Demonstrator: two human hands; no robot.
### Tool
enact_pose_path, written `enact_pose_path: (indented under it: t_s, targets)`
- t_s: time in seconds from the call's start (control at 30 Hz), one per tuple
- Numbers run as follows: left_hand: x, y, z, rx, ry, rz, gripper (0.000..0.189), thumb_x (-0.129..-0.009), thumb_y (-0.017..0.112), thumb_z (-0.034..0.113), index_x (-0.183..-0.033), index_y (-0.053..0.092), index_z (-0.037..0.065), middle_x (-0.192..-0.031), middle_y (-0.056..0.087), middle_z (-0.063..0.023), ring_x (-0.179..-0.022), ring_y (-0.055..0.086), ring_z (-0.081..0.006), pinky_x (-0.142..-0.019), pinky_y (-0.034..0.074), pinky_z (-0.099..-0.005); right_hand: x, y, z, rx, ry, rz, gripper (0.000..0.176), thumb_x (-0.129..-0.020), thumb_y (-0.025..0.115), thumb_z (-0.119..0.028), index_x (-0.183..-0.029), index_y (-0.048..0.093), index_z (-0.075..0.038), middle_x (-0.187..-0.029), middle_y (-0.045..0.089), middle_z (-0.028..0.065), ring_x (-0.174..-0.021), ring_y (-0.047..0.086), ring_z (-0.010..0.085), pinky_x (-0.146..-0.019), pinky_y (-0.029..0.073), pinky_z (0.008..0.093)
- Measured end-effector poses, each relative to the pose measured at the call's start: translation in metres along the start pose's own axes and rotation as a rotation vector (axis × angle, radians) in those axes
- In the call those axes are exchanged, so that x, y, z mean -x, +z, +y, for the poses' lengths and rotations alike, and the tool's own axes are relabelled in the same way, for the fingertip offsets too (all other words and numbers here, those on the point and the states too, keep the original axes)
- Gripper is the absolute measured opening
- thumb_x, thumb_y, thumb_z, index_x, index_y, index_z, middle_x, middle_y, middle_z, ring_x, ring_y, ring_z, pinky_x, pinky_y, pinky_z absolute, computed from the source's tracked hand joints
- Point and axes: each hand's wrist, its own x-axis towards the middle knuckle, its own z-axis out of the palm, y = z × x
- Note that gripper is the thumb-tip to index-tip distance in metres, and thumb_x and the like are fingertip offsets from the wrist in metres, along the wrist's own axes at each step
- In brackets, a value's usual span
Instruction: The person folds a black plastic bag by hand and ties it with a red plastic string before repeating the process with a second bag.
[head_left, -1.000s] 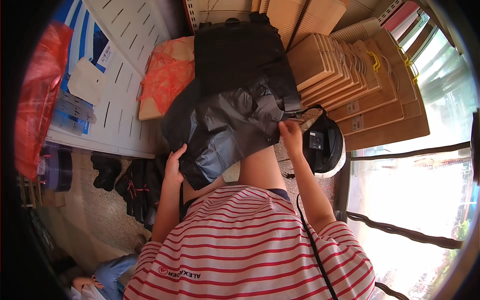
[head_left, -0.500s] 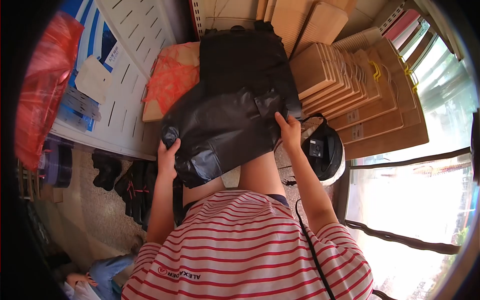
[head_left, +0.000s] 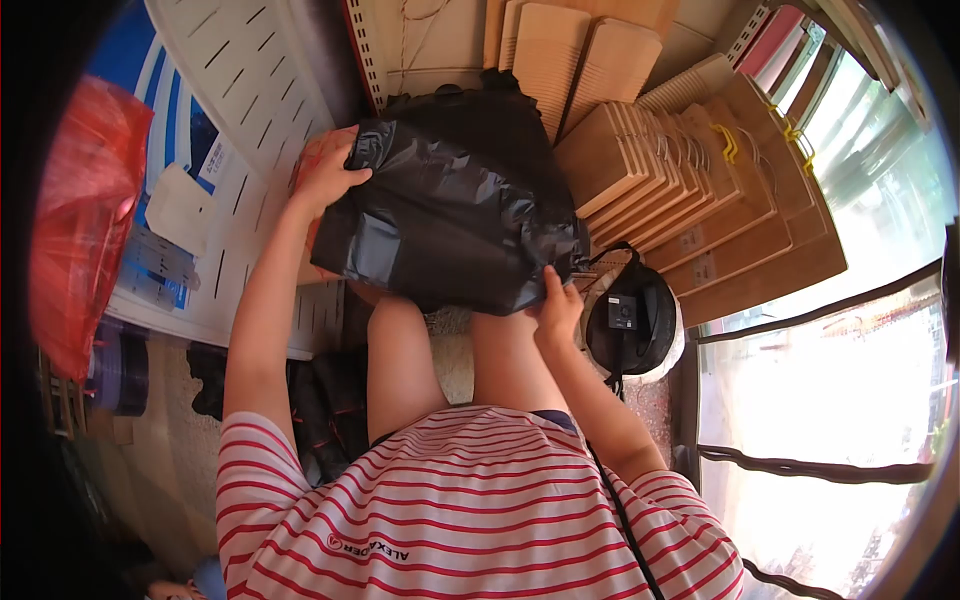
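A wide black plastic bag (head_left: 450,210) lies spread in front of my knees, wrinkled and shiny along its near part. My left hand (head_left: 328,180) grips its left edge, thumb on top and the other fingers mostly hidden. At the near right corner, my right hand (head_left: 558,308) pinches the plastic between thumb and fingers. Whatever supports the bag is largely covered by it. Some red plastic (head_left: 318,150) shows beside my left hand, partly hidden by the bag.
Wooden cutting boards (head_left: 650,190) stand in a row at the right. Near my right hand is a round black object (head_left: 630,318) with a strap. A white slotted panel (head_left: 245,100) and a red bag (head_left: 90,220) are on the left. A person's hand (head_left: 175,590) appears at the bottom left.
My left hand has moved forward, carrying the bag's left edge away from my body. My right hand has come slightly nearer to me with its corner. The view has shifted a little.
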Motion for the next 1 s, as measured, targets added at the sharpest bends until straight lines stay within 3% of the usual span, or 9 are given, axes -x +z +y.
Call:
enact_pose_path:
  t_s: [0.1,0.3,0.37,0.4,0.47,0.5,0.67,0.8,1.0]
  targets:
    - [-0.04,0.002,-0.015,-0.157,-0.073,-0.051,0.065,-0.076,0.07,0.004,-0.137,0.046,0.008,-0.137,0.047,-0.0069,-0.132,0.038,-0.022,-0.11,0.027,-0.0303,0.015,0.015,0.003,-0.047,0.067,-0.095,0.033,-0.087,0.064,-0.027,-0.108,0.056,-0.003,-0.085,0.064,0.0077,-0.05,0.06,0.0168,-0.04,0.05,0.0279]
    - [-0.087,0.017,-0.107,-0.058,0.098,-0.128,0.067,-0.074,0.074,0.01,-0.136,0.048,0.007,-0.133,0.051,-0.0074,-0.125,0.046,-0.0239,-0.105,0.034,-0.032,0.012,0.039,-0.018,-0.117,0.32,-0.178,0.039,-0.089,0.059,-0.025,-0.118,0.041,-0.005,-0.092,0.063,0.0132,-0.057,0.067,0.0257,-0.046,0.056,0.0336]
    - [-0.079,0.028,-0.118,-0.164,0.009,0.387,0.047,-0.083,0.07,0.017,-0.125,0.057,0.001,-0.119,0.06,-0.0155,-0.113,0.056,-0.0286,-0.093,0.044,-0.0369,0.01,0.04,-0.017,-0.134,0.323,-0.184,0.038,-0.089,0.058,-0.025,-0.117,0.042,-0.005,-0.092,0.062,0.013,-0.058,0.067,0.0258,-0.047,0.056,0.0341]
    - [-0.065,0.031,-0.105,-0.169,0.002,0.385,0.047,-0.083,0.07,0.017,-0.125,0.057,0.001,-0.119,0.06,-0.0155,-0.113,0.056,-0.0286,-0.093,0.044,-0.0369,0.011,0.041,-0.016,-0.156,0.323,-0.191,0.036,-0.089,0.058,-0.024,-0.116,0.043,-0.005,-0.092,0.062,0.0129,-0.06,0.067,0.0259,-0.048,0.057,0.0346]
    - [-0.019,0.046,-0.046,-0.565,0.503,0.725,0.041,-0.084,0.069,0.022,-0.119,0.059,0.002,-0.118,0.06,-0.0163,-0.112,0.056,-0.0318,-0.094,0.044,-0.0391,0.012,0.043,-0.014,-0.166,0.331,-0.19,0.036,-0.089,0.058,-0.024,-0.115,0.043,-0.006,-0.091,0.062,0.0125,-0.059,0.067,0.0261,-0.048,0.057,0.0351]
    - [0.005,0.063,-0.026,-0.184,0.447,0.51,0.035,-0.084,0.069,0.022,-0.113,0.061,0.003,-0.117,0.06,-0.0171,-0.111,0.056,-0.0345,-0.095,0.042,-0.0424,0.013,0.043,-0.013,-0.177,0.328,-0.187,0.035,-0.089,0.058,-0.024,-0.114,0.043,-0.006,-0.09,0.062,0.0122,-0.059,0.067,0.0263,-0.048,0.058,0.0356]
    - [0.123,0.13,0.027,-0.399,1.128,0.157,0.035,-0.071,0.061,0.012,-0.106,0.067,0.012,-0.117,0.062,-0.0057,-0.115,0.056,-0.0221,-0.094,0.037,-0.0411,0.011,0.038,-0.001,-0.184,0.305,-0.176,0.03,-0.089,0.06,-0.024,-0.11,0.047,-0.007,-0.09,0.062,0.0109,-0.063,0.067,0.0229,-0.053,0.058,0.0343]
    - [0.14,0.173,0.026,-0.642,1.122,0.206,0.036,-0.078,0.058,0.011,-0.113,0.062,0.005,-0.121,0.059,-0.0076,-0.116,0.054,-0.0234,-0.094,0.039,-0.0368,0.016,0.035,-0.009,-0.076,0.33,-0.174,0.038,-0.087,0.063,-0.027,-0.117,0.05,-0.008,-0.109,0.059,0.0095,-0.092,0.063,0.0205,-0.073,0.054,0.0368]
    - [0.124,0.188,0.029,-0.681,0.917,0.189,0.04,-0.077,0.057,0.011,-0.115,0.058,0.0,-0.113,0.06,-0.012,-0.101,0.056,-0.0241,-0.085,0.042,-0.0334,0.019,0.028,-0.022,-0.055,0.278,-0.198,0.034,-0.088,0.065,-0.028,-0.113,0.054,-0.009,-0.103,0.061,0.0042,-0.098,0.06,0.0199,-0.082,0.05,0.0389]
